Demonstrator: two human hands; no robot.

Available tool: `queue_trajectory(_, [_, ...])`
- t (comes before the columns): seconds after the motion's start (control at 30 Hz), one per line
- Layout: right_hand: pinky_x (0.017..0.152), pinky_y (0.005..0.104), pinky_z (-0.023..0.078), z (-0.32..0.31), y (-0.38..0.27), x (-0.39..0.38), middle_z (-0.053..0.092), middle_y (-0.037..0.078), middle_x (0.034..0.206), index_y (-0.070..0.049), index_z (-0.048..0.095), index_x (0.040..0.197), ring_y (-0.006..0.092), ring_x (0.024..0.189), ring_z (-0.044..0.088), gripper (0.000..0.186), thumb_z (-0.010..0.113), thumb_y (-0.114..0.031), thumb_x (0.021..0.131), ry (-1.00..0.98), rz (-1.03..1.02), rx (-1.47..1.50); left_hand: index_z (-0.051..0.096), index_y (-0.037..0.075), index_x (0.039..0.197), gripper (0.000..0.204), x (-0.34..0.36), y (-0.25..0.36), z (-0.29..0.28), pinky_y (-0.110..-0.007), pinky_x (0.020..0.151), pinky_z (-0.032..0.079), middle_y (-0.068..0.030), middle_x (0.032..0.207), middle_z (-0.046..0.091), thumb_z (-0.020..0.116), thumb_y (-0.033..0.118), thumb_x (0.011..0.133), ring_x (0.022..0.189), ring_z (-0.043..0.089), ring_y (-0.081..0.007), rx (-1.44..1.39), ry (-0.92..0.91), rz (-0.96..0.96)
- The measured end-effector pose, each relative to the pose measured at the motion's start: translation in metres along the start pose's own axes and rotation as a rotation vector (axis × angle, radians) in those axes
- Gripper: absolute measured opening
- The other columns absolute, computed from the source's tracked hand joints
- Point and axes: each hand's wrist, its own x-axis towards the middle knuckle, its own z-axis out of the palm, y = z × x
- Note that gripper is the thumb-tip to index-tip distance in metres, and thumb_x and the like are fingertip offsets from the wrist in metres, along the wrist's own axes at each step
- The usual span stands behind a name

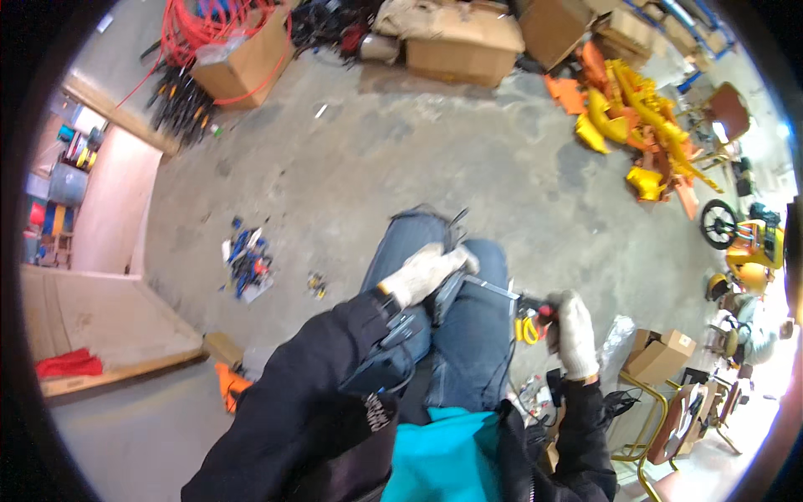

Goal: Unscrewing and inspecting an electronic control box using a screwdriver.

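The grey concrete floor (360, 159) is stained and scuffed, with clutter around its edges. At its far left corner, red tubing (180, 33) spills over a carton (244, 71); another box (464, 50) sits along the far edge. Orange and yellow panels (631, 105) are heaped toward the far right corner, and a black wheel (718, 224) shows by the right edge. A red cloth (69, 364) lies near the front edge of a wooden bench (125, 322) on the left. A pile of small parts (248, 266) is on the floor between bench and sitter.

The sitter's jeans (473, 368) make the working surface. The dark part (448, 299) rests on the lap, between the knees and the waist, just below the gloved left hand (427, 274), whose fingers close on its upper end. Out past the right thigh, the gloved right hand (575, 335) is curled around a tool (546, 310), with a silver strip (492, 289) reaching from near the tool back across the thigh to the part. I can't tell whether strip and tool are joined.

The part looks dark grey to black, narrow and blocky, and lies tilted; its finer detail is blurred. The tool shows red and black.
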Motion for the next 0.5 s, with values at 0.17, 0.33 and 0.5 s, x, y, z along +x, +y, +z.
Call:
queue_trajectory(0.17, [0.056, 0.0293, 0.049, 0.008, 0.007, 0.001, 0.066, 0.002, 0.086, -0.001, 0.07, 0.107, 0.012, 0.06, 0.057, 0.029, 0.056, -0.027, 0.108, 0.064, -0.103, 0.003, 0.079, 0.014, 0.106, 0.034, -0.009, 0.015, -0.004, -0.035, 0.098, 0.049, -0.0102, 0.109, 0.076, 0.052, 0.035, 0.109, 0.104, 0.066, -0.0218, -0.162, -0.031, -0.143])
queue_trajectory(0.33, [0.078, 0.0288, 0.055, 0.003, -0.01, -0.012, 0.068, 0.005, 0.098, -0.001, 0.064, 0.122, 0.0113, 0.085, 0.066, 0.026, 0.068, -0.014, 0.099, -0.067, -0.112, 0.109, 0.081, 0.01, 0.1, 0.035, -0.017, 0.034, -0.007, -0.033, 0.099, 0.048, -0.0102, 0.106, 0.074, 0.053, 0.029, 0.108, 0.105, 0.065, -0.0194, -0.338, -0.04, -0.048])
queue_trajectory(0.5, [0.091, 0.0286, 0.053, 0.007, -0.01, -0.008, 0.069, 0.008, 0.112, -0.001, 0.063, 0.131, 0.0139, 0.098, 0.067, 0.039, 0.071, -0.014, 0.096, -0.04, -0.08, 0.153, 0.08, 0.003, 0.098, 0.038, -0.016, 0.032, -0.005, -0.033, 0.09, 0.049, -0.0055, 0.101, 0.076, 0.054, 0.029, 0.11, 0.094, 0.063, -0.0159, -0.263, -0.004, -0.017])
